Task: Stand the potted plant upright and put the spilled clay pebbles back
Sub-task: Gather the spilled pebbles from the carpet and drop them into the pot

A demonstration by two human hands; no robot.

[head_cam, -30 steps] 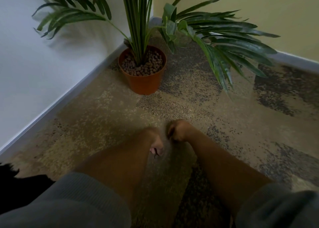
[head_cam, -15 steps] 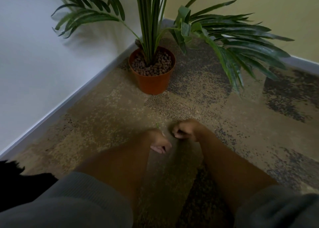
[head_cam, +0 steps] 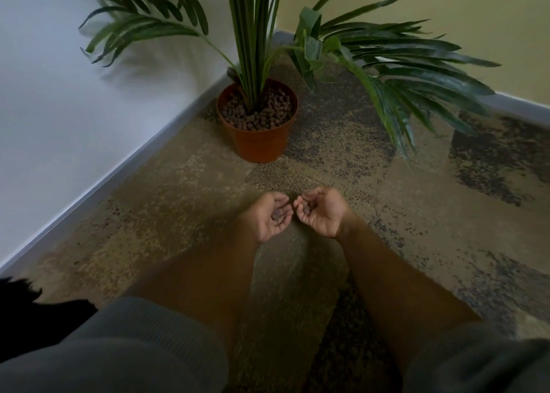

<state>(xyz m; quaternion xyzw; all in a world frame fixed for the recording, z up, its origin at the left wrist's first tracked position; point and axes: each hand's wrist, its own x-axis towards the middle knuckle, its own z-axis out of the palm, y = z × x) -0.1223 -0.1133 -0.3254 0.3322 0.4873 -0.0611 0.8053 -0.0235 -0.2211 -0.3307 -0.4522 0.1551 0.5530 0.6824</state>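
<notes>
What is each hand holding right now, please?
Left hand: palm up, cupped round a few clay pebbles.
Right hand: palm up, fingers curled round more pebbles.

I note an orange-brown pot [head_cam: 262, 142] filled with dull reddish-brown clay pebbles [head_cam: 259, 113]. The plant [head_cam: 256, 35] shows dark green stems and fronds. The carpet [head_cam: 178, 190] is tan, mottled with dark grey and black speckled patches. The left wall [head_cam: 74, 110] is white; the right wall [head_cam: 446, 11] is pale yellow. I record a grey skirting board [head_cam: 125, 172] along both. Both sleeves [head_cam: 119, 348] are grey with a fine ribbed texture.
</notes>
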